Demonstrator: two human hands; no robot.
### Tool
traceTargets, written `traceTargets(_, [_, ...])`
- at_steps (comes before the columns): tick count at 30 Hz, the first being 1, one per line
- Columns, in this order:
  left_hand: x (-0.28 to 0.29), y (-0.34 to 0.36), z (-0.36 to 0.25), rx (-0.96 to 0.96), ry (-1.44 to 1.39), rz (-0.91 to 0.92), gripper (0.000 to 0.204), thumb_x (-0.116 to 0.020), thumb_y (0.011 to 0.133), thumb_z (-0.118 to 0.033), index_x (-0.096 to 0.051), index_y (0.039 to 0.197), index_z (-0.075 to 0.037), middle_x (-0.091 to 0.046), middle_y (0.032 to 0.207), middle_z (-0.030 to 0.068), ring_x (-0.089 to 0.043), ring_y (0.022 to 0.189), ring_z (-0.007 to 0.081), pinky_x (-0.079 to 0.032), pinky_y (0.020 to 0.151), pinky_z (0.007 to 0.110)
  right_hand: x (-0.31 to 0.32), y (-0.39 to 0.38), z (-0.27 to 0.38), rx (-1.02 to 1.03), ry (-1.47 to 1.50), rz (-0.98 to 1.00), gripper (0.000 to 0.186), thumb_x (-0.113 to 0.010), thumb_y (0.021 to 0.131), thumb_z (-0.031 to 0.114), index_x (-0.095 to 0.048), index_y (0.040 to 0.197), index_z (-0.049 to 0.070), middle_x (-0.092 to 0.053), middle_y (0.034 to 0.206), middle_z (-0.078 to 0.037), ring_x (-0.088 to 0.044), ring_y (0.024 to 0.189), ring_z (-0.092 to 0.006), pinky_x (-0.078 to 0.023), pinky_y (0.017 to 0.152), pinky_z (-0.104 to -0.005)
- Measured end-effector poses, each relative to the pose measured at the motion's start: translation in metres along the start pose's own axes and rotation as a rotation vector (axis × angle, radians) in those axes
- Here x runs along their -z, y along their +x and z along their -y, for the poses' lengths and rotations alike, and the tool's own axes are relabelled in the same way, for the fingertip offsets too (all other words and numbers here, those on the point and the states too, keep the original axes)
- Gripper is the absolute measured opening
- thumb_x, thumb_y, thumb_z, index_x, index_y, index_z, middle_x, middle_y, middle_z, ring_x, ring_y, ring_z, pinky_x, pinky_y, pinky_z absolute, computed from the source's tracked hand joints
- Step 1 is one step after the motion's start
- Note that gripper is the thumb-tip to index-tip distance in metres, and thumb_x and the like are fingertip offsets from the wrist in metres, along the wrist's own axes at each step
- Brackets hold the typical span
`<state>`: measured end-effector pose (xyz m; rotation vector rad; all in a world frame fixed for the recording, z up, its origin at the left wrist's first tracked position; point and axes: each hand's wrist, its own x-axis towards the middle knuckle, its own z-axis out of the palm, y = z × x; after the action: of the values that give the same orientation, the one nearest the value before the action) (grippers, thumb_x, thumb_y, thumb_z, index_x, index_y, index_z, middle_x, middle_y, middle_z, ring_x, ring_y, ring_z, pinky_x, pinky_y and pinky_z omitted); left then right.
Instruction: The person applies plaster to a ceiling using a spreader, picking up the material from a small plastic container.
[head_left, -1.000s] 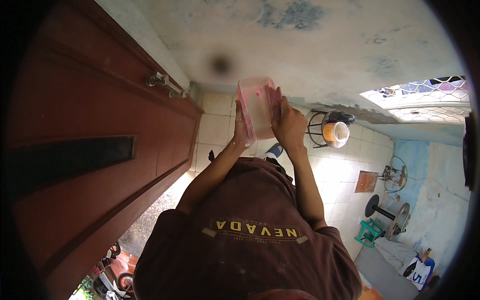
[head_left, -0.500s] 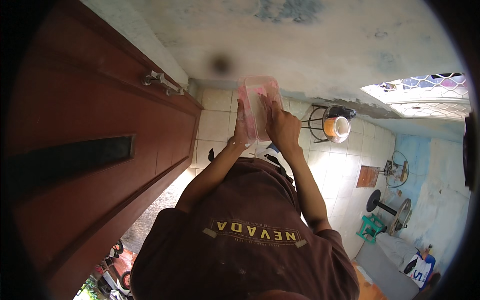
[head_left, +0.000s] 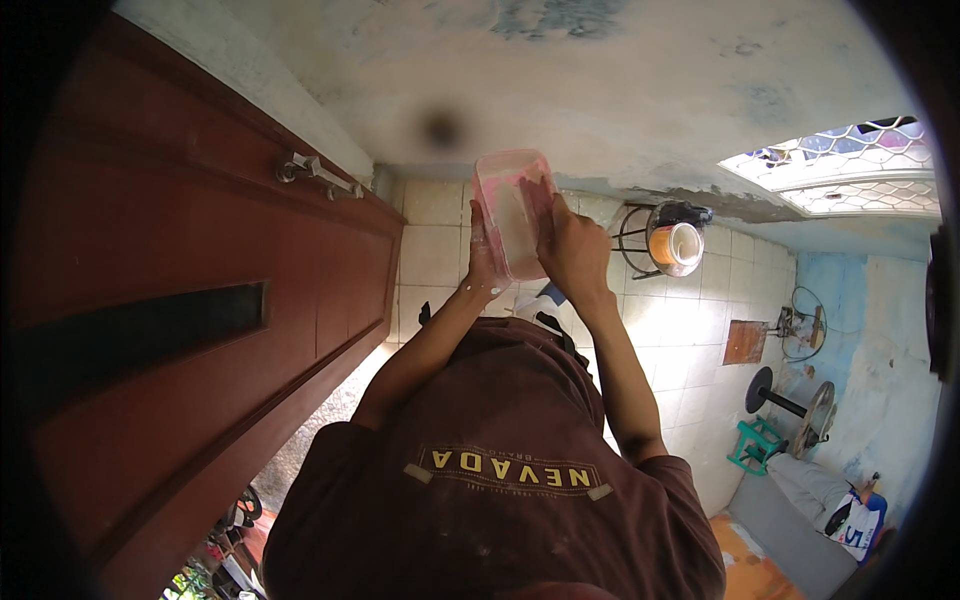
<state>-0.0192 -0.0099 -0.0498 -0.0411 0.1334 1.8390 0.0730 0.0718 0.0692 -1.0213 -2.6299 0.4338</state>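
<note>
Gripping pink container (head_left: 512,210) between both hands: left hand (head_left: 481,262), right hand (head_left: 570,250).

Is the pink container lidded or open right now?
Cannot tell: the pink container is held between left hand and right hand, its top unclear.
</note>
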Motion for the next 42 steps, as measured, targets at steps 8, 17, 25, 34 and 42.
traceTargets(8, [0.009,0.004,0.007,0.016,0.031,-0.005,0.083,-0.04,0.097,-0.072,-0.034,0.156,-0.014,-0.046,0.153,0.011,-0.048,0.138,0.0289,-0.04,0.117,0.049,-0.021,-0.013,-0.003,-0.006,-0.04,-0.018,0.013,-0.061,0.09,0.014,-0.058,0.1,0.007,-0.066,0.063,-0.017,-0.068,0.058,-0.0389,-0.052,0.05,-0.0484])
traceTargets(17, [0.002,-0.006,-0.005,0.042,-0.111,-0.108,0.082,-0.049,0.095,-0.068,-0.038,0.154,-0.012,-0.048,0.151,0.0106,-0.049,0.136,0.0302,-0.039,0.115,0.049,0.027,-0.008,-0.009,-0.077,0.067,-0.111,0.022,-0.059,0.096,0.023,-0.064,0.105,0.004,-0.065,0.064,-0.02,-0.066,0.058,-0.0408,-0.052,0.054,-0.0499])
traceTargets(25, [-0.03,0.003,0.007,-0.127,0.042,-0.033,0.085,-0.043,0.094,-0.075,-0.037,0.154,-0.015,-0.047,0.151,0.0116,-0.048,0.137,0.0314,-0.04,0.115,0.05,0.037,-0.016,-0.003,-0.088,0.057,-0.066,0.016,-0.059,0.096,0.021,-0.061,0.097,0.005,-0.065,0.064,-0.02,-0.067,0.058,-0.0398,-0.052,0.053,-0.0491])
traceTargets(34, [-0.016,0.008,0.014,-0.197,0.17,-0.061,0.088,-0.039,0.093,-0.079,-0.04,0.151,-0.013,-0.051,0.147,0.0096,-0.052,0.133,0.0285,-0.044,0.113,0.046,0.014,-0.016,-0.002,-0.058,0.034,0.022,0.019,-0.06,0.096,0.023,-0.06,0.093,0.004,-0.065,0.065,-0.024,-0.066,0.061,-0.0449,-0.052,0.056,-0.0526])
traceTargets(42, [-0.021,0.011,0.016,-0.178,0.049,0.035,0.088,-0.038,0.092,-0.081,-0.041,0.15,-0.014,-0.052,0.144,0.009,-0.052,0.132,0.0277,-0.044,0.112,0.044,0.005,-0.015,-0.002,-0.085,0.06,0.005,0.021,-0.059,0.097,0.026,-0.063,0.095,0.005,-0.065,0.065,-0.023,-0.066,0.061,-0.0435,-0.052,0.056,-0.0525])
